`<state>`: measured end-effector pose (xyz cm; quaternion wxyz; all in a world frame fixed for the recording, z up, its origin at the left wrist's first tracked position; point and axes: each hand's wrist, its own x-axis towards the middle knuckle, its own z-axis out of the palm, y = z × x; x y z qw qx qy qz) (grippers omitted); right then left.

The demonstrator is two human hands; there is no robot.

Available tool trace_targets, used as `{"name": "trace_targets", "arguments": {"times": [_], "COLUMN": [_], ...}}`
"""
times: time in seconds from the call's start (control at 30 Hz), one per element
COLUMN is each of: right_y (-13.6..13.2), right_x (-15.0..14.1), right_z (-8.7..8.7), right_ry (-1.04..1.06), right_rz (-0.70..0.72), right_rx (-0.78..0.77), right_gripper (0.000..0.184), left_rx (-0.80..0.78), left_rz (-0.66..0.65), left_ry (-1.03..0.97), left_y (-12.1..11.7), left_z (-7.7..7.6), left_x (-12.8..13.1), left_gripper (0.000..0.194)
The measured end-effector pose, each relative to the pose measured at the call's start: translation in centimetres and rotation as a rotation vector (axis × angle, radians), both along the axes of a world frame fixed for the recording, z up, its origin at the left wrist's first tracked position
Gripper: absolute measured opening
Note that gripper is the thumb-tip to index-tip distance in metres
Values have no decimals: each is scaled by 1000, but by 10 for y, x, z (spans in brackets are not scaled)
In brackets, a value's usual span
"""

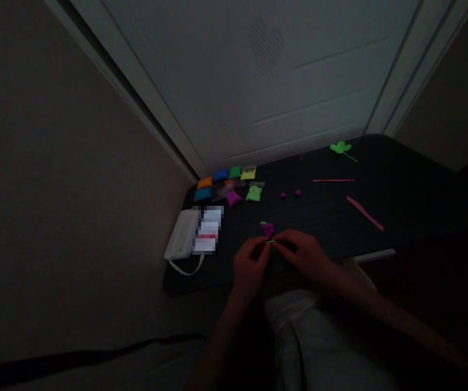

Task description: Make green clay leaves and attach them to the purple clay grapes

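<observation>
Between the fingertips of my left hand (251, 263) and my right hand (301, 251) is a thin, short strip of light green clay (271, 241). Both hands pinch it, one at each end, close above the table's front part. Just beyond the fingertips lies a small bunch of purple clay balls (267, 229), shaped like grapes, with a bit of light green at its top left. Farther back sit two loose purple clay balls, one on the left (283, 195) and one on the right (298, 193).
Several bags of coloured clay, including an orange one (205, 183) and a light green one (254, 193), lie at the back left. A white power bank (182, 234) adjoins a phone (208, 230). A pink stick (334, 180), pink knife (365, 213) and green clover shape (341, 147) lie right.
</observation>
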<state>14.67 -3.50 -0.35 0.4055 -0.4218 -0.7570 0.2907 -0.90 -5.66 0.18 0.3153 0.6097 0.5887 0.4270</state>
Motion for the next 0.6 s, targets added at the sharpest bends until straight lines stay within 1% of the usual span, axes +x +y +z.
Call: {"name": "trace_targets", "arguments": {"times": [0.13, 0.23, 0.4, 0.53, 0.6], "right_y": [0, 0, 0, 0, 1], "right_x": [1, 1, 2, 2, 1], "right_z": [0, 0, 0, 2, 2], "right_ry": [0, 0, 27, 65, 70], "right_rz": [10, 17, 45, 58, 68], "right_rx": [-1, 4, -1, -31, -39], "right_gripper": [16, 15, 16, 19, 18], "left_rx": [80, 96, 86, 27, -8], "left_rz": [1, -13, -50, -17, -5], "left_ry": [99, 140, 161, 98, 60], "left_y": [-1, -1, 0, 1, 1], "left_z": [-1, -4, -5, -4, -3], "left_x": [1, 1, 1, -2, -3], "left_gripper": [16, 15, 14, 15, 17]}}
